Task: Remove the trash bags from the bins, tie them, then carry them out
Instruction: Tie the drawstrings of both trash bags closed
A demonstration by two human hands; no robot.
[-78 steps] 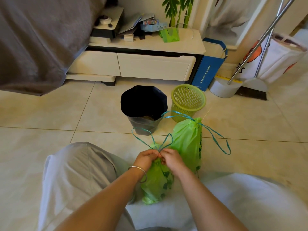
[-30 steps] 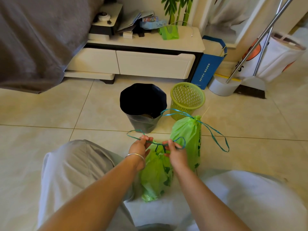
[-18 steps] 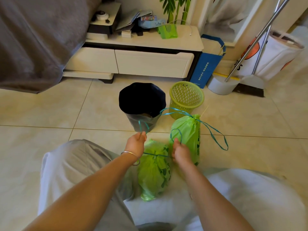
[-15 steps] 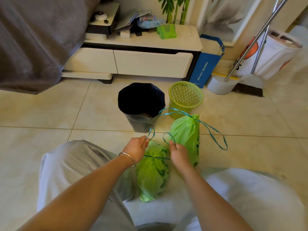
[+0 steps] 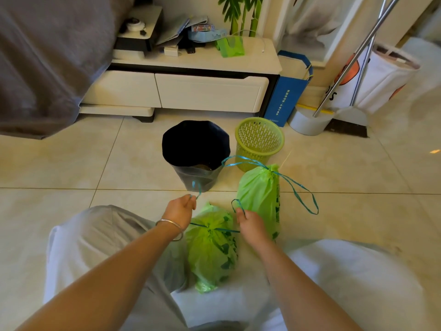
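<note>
A green trash bag (image 5: 211, 249) lies on the floor between my knees, its neck cinched by a teal drawstring. My left hand (image 5: 180, 209) pinches one end of that string and my right hand (image 5: 248, 222) pinches the other, each pulled out to its side. A second green trash bag (image 5: 259, 195) stands upright just right of it, tied, with long teal loops hanging free. Beyond them stand a dark bin (image 5: 195, 154) lined with a black bag and a green mesh bin (image 5: 259, 142) with no bag in it.
A low white cabinet (image 5: 191, 89) with clutter on top runs along the back. A grey bedspread (image 5: 47, 58) hangs at the left. A blue paper bag (image 5: 286, 94), a white tub (image 5: 307, 123), a broom with dustpan (image 5: 348, 120) and a white laundry bag (image 5: 379, 80) crowd the back right.
My hands started together at the bag's neck, working the string. They have since moved apart, drawing the two string ends sideways and tightening the knot.
</note>
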